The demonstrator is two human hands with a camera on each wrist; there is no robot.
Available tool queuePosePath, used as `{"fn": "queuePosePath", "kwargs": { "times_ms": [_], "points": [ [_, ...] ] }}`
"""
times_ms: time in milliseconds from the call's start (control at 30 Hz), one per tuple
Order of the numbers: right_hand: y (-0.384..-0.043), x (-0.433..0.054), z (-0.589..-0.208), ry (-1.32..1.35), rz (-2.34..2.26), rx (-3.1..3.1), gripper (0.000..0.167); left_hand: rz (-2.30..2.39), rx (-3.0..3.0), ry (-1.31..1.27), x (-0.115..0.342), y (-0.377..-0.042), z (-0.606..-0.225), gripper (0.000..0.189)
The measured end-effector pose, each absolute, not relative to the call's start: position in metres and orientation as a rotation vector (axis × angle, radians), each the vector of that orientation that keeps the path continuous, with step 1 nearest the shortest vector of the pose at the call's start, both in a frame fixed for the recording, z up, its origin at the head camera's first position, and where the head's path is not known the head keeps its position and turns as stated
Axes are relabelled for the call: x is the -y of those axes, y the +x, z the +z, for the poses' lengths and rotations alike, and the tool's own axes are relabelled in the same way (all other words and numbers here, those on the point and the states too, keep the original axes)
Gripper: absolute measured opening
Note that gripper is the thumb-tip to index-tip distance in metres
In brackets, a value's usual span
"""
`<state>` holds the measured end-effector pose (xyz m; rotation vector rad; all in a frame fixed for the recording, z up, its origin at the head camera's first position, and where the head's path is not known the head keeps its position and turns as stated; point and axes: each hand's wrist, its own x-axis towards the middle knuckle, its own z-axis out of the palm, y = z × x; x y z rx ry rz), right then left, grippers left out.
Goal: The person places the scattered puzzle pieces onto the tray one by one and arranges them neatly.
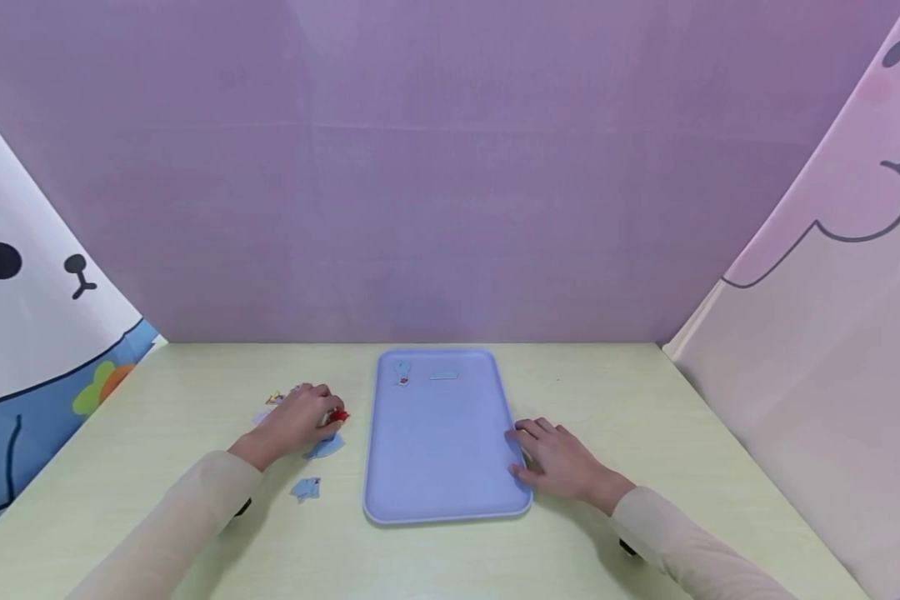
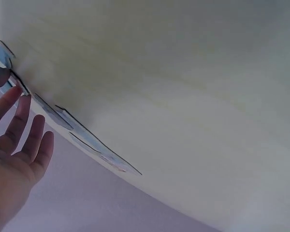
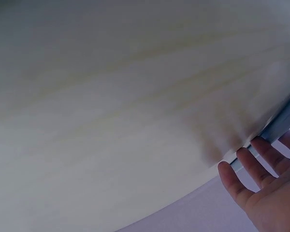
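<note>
In the head view my left hand point(image 1: 300, 421) is over a small group of flat cut-out pieces left of the tray. Its thumb and index finger pinch a flat piece with red on it point(image 1: 338, 415), mostly covered by the fingers. A light blue piece point(image 1: 326, 447) lies just below that hand, and another blue piece point(image 1: 307, 488) lies nearer the front. My right hand point(image 1: 558, 460) rests at the right rim of the lavender tray point(image 1: 442, 450), fingers loosely bent. In the right wrist view its fingertips point(image 3: 224, 168) are right at the tray's edge.
Two small light blue pieces sit in the tray's far end: a rounded one point(image 1: 402, 372) and a narrow strip point(image 1: 443, 376). A yellowish piece point(image 1: 274, 398) lies beyond the left hand on the pale table point(image 1: 645, 400). A purple backdrop point(image 1: 450, 183) rises behind.
</note>
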<state>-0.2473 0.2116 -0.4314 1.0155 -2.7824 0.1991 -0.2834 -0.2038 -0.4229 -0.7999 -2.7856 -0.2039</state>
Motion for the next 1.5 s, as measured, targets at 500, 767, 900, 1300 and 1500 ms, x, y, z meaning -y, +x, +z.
{"fn": "queuePosePath", "kwargs": {
  "times_ms": [500,767,900,1300,1500],
  "points": [
    [-0.248,-0.212,-0.433,1.024,0.167,2.756,0.046,-0.237,2.654,-0.832,0.196,-0.291,-0.416,0.014],
    [-0.248,-0.213,-0.434,1.026,0.161,2.746,0.046,-0.185,2.627,-0.864,0.183,-0.297,-0.413,0.016],
    [-0.247,-0.212,-0.433,1.021,0.169,2.763,0.047,-0.175,2.580,-0.882,0.176,-0.299,-0.412,0.015],
    [-0.248,-0.212,-0.434,1.024,0.193,2.760,0.049,-0.241,2.610,-0.889,0.149,-0.303,-0.410,0.016],
    [-0.249,-0.212,-0.435,1.026,0.185,2.756,0.048,-0.258,2.596,-0.910,0.137,-0.307,-0.412,0.015]
  ]
}}
